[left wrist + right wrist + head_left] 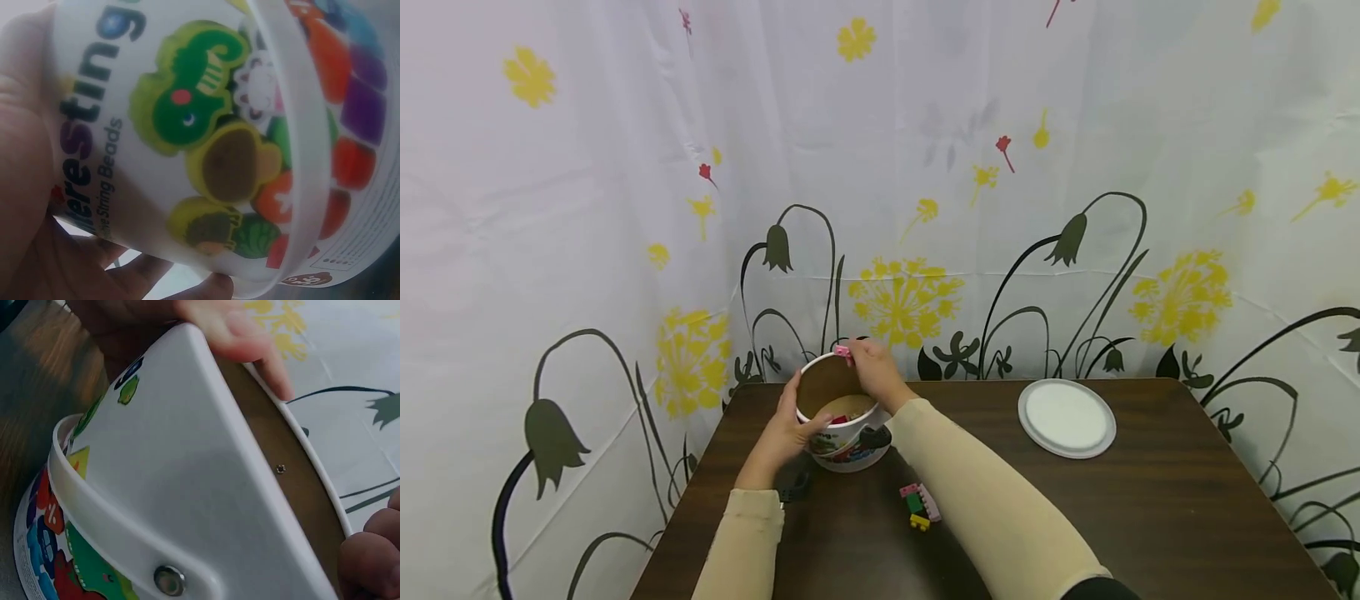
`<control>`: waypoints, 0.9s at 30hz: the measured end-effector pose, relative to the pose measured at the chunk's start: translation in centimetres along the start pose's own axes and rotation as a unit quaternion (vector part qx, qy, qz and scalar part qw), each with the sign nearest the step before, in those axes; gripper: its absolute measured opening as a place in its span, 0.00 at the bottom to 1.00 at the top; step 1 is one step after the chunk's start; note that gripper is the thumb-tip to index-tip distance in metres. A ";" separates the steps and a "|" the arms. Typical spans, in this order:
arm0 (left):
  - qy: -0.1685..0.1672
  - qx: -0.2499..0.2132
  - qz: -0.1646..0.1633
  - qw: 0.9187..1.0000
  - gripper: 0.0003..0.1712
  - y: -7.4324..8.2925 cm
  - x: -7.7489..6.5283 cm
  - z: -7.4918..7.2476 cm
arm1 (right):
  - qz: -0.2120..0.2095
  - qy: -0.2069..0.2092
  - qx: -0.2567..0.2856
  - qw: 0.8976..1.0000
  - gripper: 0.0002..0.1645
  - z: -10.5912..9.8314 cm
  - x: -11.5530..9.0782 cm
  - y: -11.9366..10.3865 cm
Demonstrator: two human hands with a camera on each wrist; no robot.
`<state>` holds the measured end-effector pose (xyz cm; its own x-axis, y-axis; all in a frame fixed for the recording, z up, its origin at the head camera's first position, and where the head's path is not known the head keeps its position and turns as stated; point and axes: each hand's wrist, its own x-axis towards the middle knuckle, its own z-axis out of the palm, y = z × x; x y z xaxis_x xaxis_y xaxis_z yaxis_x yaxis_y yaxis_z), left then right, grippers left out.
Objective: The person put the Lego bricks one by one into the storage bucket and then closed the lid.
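My left hand (780, 435) grips the left side of a round white bucket (852, 457) with colourful printed pictures, its thumb over the rim. The bucket leans, its brown inside facing me, with red pieces (841, 419) at the bottom. At the far rim, my right hand (874, 372) pinches a small pink toy brick (843, 351). The left wrist view shows the bucket's printed wall (156, 125) and white handle (306, 125) close up. In the right wrist view, the right fingers (373, 565) are at the rim's lower right, while the brick is hidden.
Joined toy bricks (917, 505) in pink, green and yellow lie on the brown table (1165, 492), beside the right forearm. A dark object (795, 487) sits by the left wrist. A round white lid (1067, 418) lies at the back right. Behind the table hangs a flowered curtain (880, 167).
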<state>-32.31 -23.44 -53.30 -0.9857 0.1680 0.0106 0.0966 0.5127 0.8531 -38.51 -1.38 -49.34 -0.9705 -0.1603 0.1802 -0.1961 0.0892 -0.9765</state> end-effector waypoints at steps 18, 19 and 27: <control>-0.008 -0.007 -0.019 1.000 0.65 -0.2 0.1 0.1 | 0.020 -0.048 -0.136 0.989 0.30 0.6 -1.6 -1.3; -0.008 -0.005 -0.017 1.000 0.65 -0.1 0.1 0.1 | 0.021 -0.050 -0.136 0.989 0.30 0.6 -1.6 -1.3; -0.003 -0.006 -0.007 1.000 0.65 -0.1 0.0 0.2 | -0.005 -0.041 -0.139 0.989 0.34 0.3 -1.4 -1.2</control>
<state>-32.33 -23.30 -53.52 -0.9862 0.1656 -0.0043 0.0810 0.5048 0.8595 -36.86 -1.53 -48.43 -0.9557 -0.2406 0.1693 -0.2485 0.3521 -0.9024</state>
